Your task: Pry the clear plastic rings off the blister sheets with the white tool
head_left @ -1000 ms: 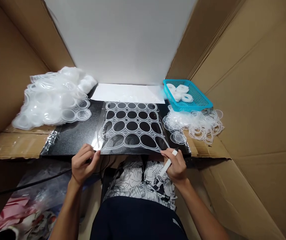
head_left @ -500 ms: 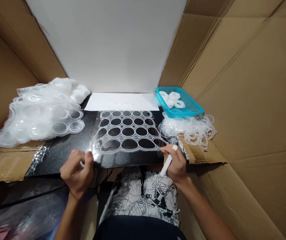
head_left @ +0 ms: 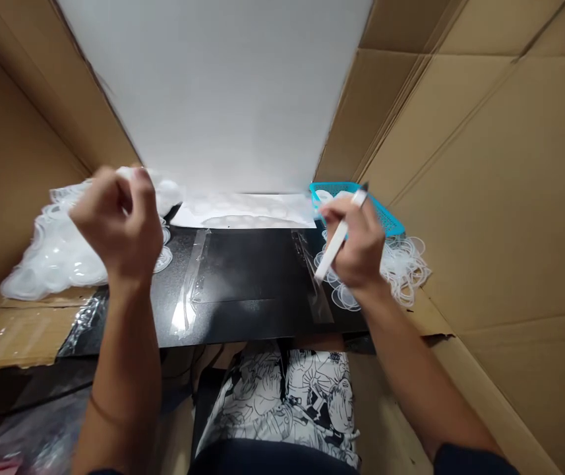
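Note:
My left hand (head_left: 118,224) is raised on the left in a closed grip, thumb against the bent fingers. A thin plastic sheet with oval holes (head_left: 252,220) shows only as a faint, blurred pale band above the black work surface, in front of the white paper; its edges at my fingers are hard to make out. My right hand (head_left: 356,241) is raised before the blue basket, fingers closed around a white pen-shaped cutter (head_left: 331,252) with a dark tip pointing up. The thumb and forefinger of this hand are pinched towards the sheet's side.
A heap of clear ring sheets (head_left: 49,257) lies at left. On the right stands a blue basket (head_left: 393,227) with white ring pieces; loose thin rings (head_left: 405,270) are piled before it. Clear tape strips (head_left: 190,284) cross the black surface (head_left: 242,270). Cardboard walls (head_left: 500,198) stand at both sides.
Both hands have risen and moved away from me, the left also leftwards. The holed plastic sheet has been lifted off the black surface. The cutter has stayed in my right hand.

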Demonstrator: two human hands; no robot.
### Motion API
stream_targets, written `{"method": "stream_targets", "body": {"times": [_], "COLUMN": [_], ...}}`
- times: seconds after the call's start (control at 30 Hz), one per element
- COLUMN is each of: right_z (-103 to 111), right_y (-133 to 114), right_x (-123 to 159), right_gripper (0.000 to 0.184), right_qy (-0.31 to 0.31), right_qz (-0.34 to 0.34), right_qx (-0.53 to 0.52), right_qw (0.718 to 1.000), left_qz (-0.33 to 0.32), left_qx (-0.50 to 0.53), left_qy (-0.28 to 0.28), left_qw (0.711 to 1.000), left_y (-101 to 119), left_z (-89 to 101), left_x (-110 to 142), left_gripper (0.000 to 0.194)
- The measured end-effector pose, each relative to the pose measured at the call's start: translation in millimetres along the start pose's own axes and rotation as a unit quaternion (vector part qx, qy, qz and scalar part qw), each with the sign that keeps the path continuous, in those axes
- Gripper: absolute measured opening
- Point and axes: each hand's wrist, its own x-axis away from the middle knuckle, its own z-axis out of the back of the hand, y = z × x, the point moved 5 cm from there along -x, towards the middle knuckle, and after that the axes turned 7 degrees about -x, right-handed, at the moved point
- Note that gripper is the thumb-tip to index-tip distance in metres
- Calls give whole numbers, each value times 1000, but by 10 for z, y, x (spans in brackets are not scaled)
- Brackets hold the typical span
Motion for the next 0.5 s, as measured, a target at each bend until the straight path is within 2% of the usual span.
{"method": "stream_targets", "body": {"times": [0.13, 0.23, 0.33, 0.5], "right_z": [74, 270, 418, 423], "right_y": [-278, -500, -673, -789], "right_x": [1049, 1641, 1974, 2147], "right_gripper": [20, 25, 25, 24], "right_qy": [-125, -167, -195, -226], "right_qz": [-35, -57, -80, -124], "right_qx": [-2, -13, -35, -64], "right_qw": [992, 984, 977, 964], "left_qz": [9, 46, 43, 7], "left_qx": [-13, -20, 12, 37], "left_qy": [-130, -197, -228, -248], "left_qw": [991, 979, 973, 968], "left_y": [-343, -517, -532, -500], "left_z": [319, 608, 788, 814], "left_x": [1161, 1826, 2113, 2126], "left_gripper": [48, 45, 41, 39]}}
